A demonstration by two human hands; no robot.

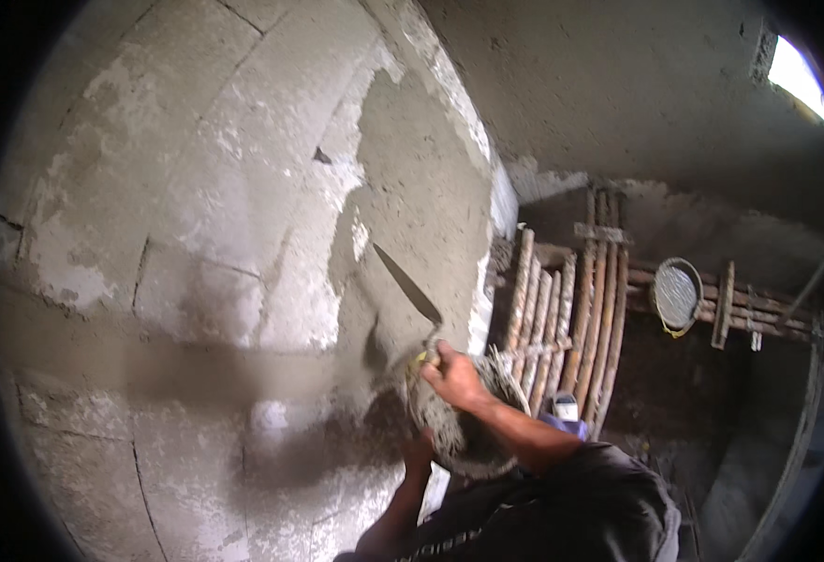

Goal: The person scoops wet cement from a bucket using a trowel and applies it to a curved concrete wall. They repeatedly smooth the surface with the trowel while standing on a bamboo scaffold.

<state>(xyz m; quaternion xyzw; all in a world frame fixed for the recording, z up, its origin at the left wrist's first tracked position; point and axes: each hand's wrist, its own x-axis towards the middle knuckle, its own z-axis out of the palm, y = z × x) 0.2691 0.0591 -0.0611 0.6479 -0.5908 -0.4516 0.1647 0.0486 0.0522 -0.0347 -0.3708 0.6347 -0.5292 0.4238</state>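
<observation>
My right hand [456,379] is closed round the handle of a pointed trowel [406,284]. Its blade points up and left, close to the wall. Below that hand is a round bucket [517,393] with grey mortar [445,426] in it. Against the bucket's left side is my left hand [419,451], gripping it; most of its fingers are in shadow or hidden. A strip of grey wet-looking plaster [421,178] covers the wall beside the corner, behind the trowel. My right forearm crosses over the bucket and hides part of it.
A bare block wall [197,187] with dark joints fills the left. To the right, wooden poles [562,309] are lashed into a scaffold platform. Another bucket [677,296] stands on poles farther right. A purple and white object [566,412] lies beside my right arm.
</observation>
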